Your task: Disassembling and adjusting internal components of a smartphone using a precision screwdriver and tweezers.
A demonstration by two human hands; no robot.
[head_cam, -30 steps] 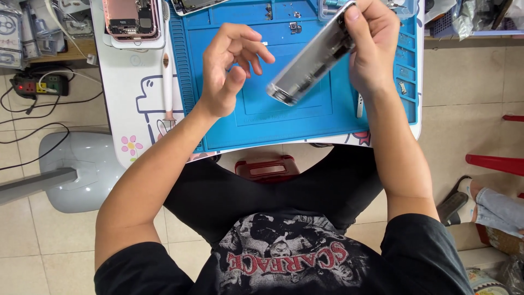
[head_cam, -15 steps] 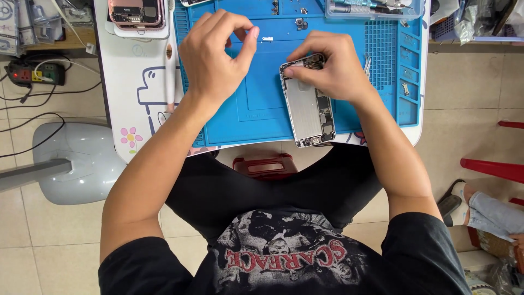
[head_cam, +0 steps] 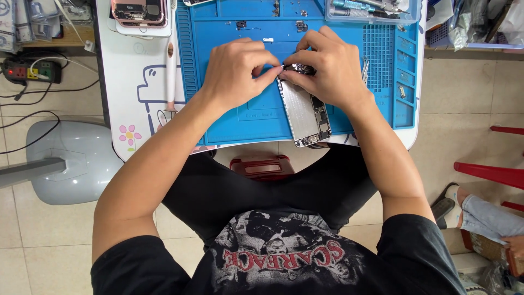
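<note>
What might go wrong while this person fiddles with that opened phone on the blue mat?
The opened phone overhangs the near edge of the blue mat, so a nudge might tip it off. The left hand and right hand pinch something tiny at its top; it may slip. Loose small parts could scatter.

Lighting: bright, even daylight; soft shadows under hands; focus sharp throughout; slight wide-angle stretch at edges

The opened phone chassis [head_cam: 305, 112] is showing bare, dull-silver metal with a soft sheen. It is lying on a matt blue, rubbery-looking mat [head_cam: 234, 117] with moulded ridges, which is covering a smooth, glossy white worktop [head_cam: 123, 82]. Glazed floor tiles [head_cam: 464, 120] are gleaming faintly.
</note>
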